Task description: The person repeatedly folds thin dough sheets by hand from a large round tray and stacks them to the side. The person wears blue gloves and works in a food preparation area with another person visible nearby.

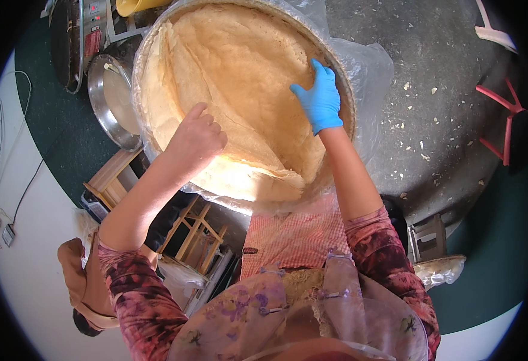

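Observation:
A broad stack of thin tan pancakes (pixel 258 66) fills a large round container (pixel 346 90) in front of me. The upper sheets are creased and folded along the left and near side, where sunlight falls brightly. My left hand (pixel 197 137), bare, is over the folded part with its fingers curled in; whether a sheet edge is pinched in them is hidden. At the right side, my right hand (pixel 320 101) wears a blue glove. Its thumb and fingers are apart, resting at the edge of the pancakes by the container wall.
Clear plastic sheeting (pixel 372 72) surrounds the container. A metal bowl (pixel 108 99) stands to the left, below a round dark griddle (pixel 66 42). Wooden racks (pixel 194 237) are nearer on the left. Pale scraps lie on the grey floor (pixel 438 138) at right, beside a red-legged stool (pixel 509 120).

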A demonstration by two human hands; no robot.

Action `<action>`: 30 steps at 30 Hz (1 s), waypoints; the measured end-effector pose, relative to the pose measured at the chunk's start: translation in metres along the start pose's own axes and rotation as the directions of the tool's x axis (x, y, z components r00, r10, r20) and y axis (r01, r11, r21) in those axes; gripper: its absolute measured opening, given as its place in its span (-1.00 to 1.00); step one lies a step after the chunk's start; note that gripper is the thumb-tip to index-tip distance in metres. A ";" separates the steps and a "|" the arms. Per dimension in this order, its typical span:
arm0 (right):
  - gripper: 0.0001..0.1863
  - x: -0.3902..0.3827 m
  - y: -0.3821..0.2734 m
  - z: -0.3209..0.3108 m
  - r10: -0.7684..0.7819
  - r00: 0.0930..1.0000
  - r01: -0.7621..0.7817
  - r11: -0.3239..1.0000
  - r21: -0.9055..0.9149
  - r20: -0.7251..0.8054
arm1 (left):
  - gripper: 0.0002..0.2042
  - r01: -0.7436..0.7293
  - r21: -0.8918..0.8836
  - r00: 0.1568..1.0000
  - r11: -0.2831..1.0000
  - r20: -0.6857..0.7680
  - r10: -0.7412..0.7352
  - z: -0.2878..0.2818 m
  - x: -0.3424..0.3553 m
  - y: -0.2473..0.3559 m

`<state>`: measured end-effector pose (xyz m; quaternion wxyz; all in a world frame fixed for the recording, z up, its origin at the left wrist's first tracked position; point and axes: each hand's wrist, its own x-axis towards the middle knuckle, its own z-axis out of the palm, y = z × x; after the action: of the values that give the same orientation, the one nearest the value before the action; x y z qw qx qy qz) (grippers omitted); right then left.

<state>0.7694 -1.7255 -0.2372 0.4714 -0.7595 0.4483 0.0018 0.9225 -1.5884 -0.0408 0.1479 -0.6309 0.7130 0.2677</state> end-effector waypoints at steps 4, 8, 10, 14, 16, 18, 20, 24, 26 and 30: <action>-0.48 0.013 -0.007 -0.004 0.080 0.975 -0.064 0.995 -0.080 0.209 | -0.93 -0.033 0.030 0.999 0.999 0.013 0.032 0.005 0.013 0.002; -0.66 0.021 -0.013 -0.015 -0.026 0.945 0.157 0.911 -0.381 0.326 | -0.94 -0.062 0.097 0.996 0.993 0.070 0.055 0.008 0.038 0.001; -0.69 0.017 -0.020 -0.015 0.058 0.929 0.056 0.954 -0.293 0.366 | -0.97 -0.067 0.130 0.989 0.989 0.140 0.049 0.010 0.049 0.000; -0.85 -0.014 -0.045 -0.019 -0.129 0.913 0.151 0.988 -0.025 0.386 | -0.87 -0.053 0.144 0.994 0.988 -0.091 0.067 0.013 0.073 -0.009; -0.84 -0.023 -0.062 -0.018 -0.086 0.880 0.132 0.989 -0.068 0.466 | -0.80 -0.011 0.203 0.938 0.979 -0.337 0.080 0.014 0.086 -0.015; -0.84 -0.032 -0.076 -0.021 -0.181 0.872 0.201 0.980 0.004 0.454 | -0.78 -0.064 0.156 0.972 0.986 -0.214 0.097 0.011 0.093 -0.024; -0.82 -0.037 -0.082 -0.026 -0.217 0.826 0.232 0.972 0.037 0.520 | -0.86 -0.120 0.170 0.993 0.978 0.020 0.118 0.008 0.093 -0.031; -0.67 -0.023 -0.059 -0.041 -0.379 0.588 -0.021 0.876 0.481 0.715 | -0.94 -0.076 0.177 0.956 0.981 0.293 0.022 0.005 0.068 -0.025; -0.60 -0.005 -0.038 -0.042 -0.431 0.579 -0.235 0.724 0.648 0.692 | -0.87 -0.096 0.135 0.982 0.986 0.172 0.072 0.002 0.042 -0.023; -0.53 0.008 -0.024 0.023 -0.288 0.706 -0.342 0.660 0.668 0.646 | -0.89 -0.073 0.097 0.987 0.993 0.149 0.058 -0.008 -0.003 -0.012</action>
<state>0.8000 -1.7107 -0.2358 0.8740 -0.4259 0.2033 0.1153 0.9360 -1.5911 -0.0347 0.2225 -0.5774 0.7335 0.2811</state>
